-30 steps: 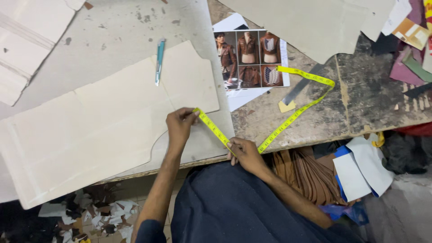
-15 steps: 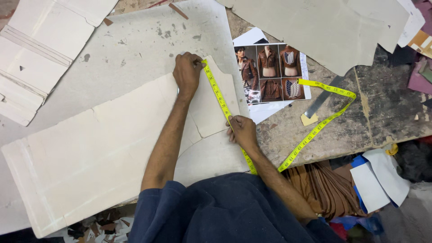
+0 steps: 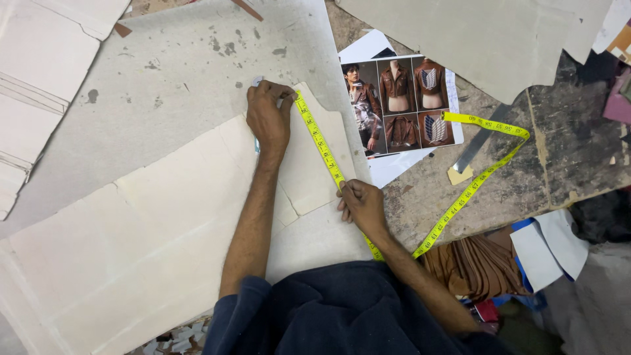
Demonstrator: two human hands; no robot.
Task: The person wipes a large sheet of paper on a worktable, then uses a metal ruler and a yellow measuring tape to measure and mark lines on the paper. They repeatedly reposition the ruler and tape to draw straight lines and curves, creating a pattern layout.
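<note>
Below, on worn workbench (image 3: 559, 151): cream pattern card (image 3: 131, 243), yellow tape measure (image 3: 320, 143) stretched taut along its right edge. Left hand (image 3: 268, 117) pressing tape's top end, right hand (image 3: 361, 205) pinching it lower down. Likely risk: slack or sideways slip skewing the reading.

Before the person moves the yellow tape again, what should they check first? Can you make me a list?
1. Left hand pins the top end of the yellow tape measure at the upper corner of the cream paper pattern: ok.
2. Right hand presses the tape down at the pattern's lower edge: ok.
3. Tape runs straight and tight between both hands: ok.
4. Tape follows the pattern's right edge exactly: cannot tell.
5. Pattern lies flat on the grey sheet: mostly ok, though a crack shows near the right hand.
6. Loose tape tail lies clear of the jacket photo sheet: not ok, it touches the sheet's corner.
</note>
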